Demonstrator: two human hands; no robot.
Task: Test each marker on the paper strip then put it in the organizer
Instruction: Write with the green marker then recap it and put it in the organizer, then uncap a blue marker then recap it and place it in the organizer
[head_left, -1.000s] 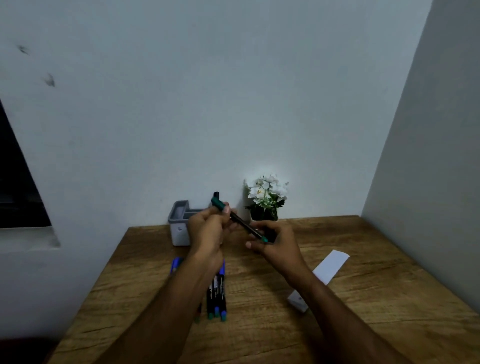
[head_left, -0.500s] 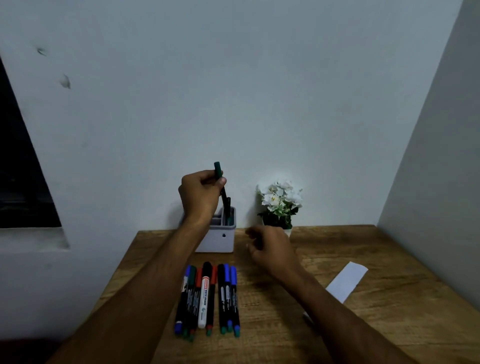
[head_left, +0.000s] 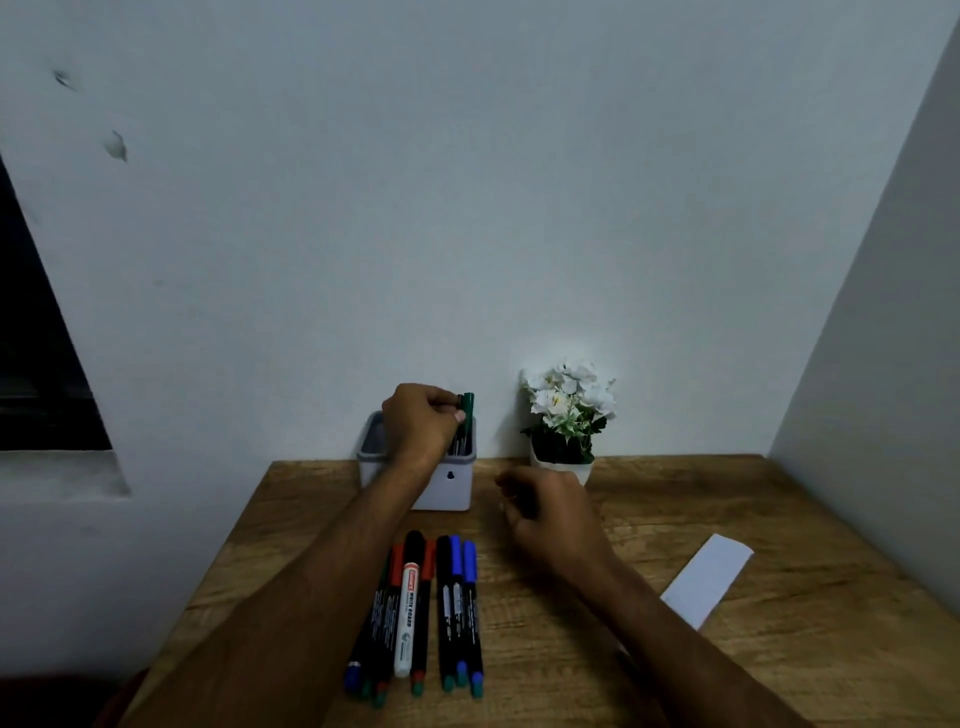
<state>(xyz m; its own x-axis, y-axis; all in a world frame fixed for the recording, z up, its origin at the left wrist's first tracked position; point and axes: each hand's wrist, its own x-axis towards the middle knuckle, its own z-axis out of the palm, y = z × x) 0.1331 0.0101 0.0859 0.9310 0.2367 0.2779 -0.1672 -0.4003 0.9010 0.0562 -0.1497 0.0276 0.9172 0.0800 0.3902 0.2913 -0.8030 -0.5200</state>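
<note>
Left hand pinches green marker upright in organizer; right hand seemingly empty, curled.

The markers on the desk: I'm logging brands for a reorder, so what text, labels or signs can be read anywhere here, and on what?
"WHITE BOARD": on the barrel of the white marker, running lengthwise.
Red brand label above it: too blurred to read.
Small round logo below it: unreadable.
Pale print on the black markers: too small to read.
Organizer: only a dark keyhole-shaped mark, no text.
Paper strip: no writing visible.
</note>
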